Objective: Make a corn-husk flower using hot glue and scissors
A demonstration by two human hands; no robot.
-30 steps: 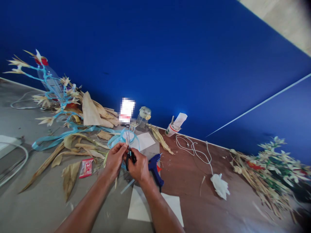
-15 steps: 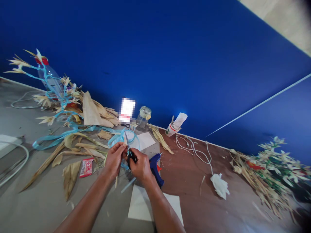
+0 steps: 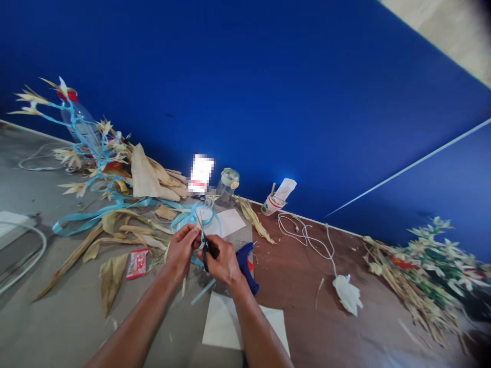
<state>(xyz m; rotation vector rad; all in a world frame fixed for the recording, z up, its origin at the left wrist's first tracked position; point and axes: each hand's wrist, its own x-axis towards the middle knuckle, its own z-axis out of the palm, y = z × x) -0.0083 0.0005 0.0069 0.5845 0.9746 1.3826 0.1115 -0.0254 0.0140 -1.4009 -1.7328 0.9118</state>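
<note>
My right hand point(image 3: 222, 263) grips black-handled scissors point(image 3: 205, 245), their blades pointing up and away from me. My left hand point(image 3: 180, 251) pinches a small pale piece right at the blades; what it is I cannot make out. Both hands meet over the grey table, just in front of a loop of light blue ribbon point(image 3: 192, 217). A blue glue gun point(image 3: 245, 263) lies beside my right wrist.
Dried corn husks point(image 3: 146, 179) and a ribbon-wrapped plastic bottle point(image 3: 82, 128) fill the left back. A glass jar point(image 3: 227, 185), a paper cup point(image 3: 271, 203), a white cable point(image 3: 307, 235), a white husk flower point(image 3: 348, 294), white paper sheets point(image 3: 218, 324) and a heap of finished flowers point(image 3: 425, 266) lie around.
The scissors have tilted and dropped slightly between the hands. Both hands stay at the same spot.
</note>
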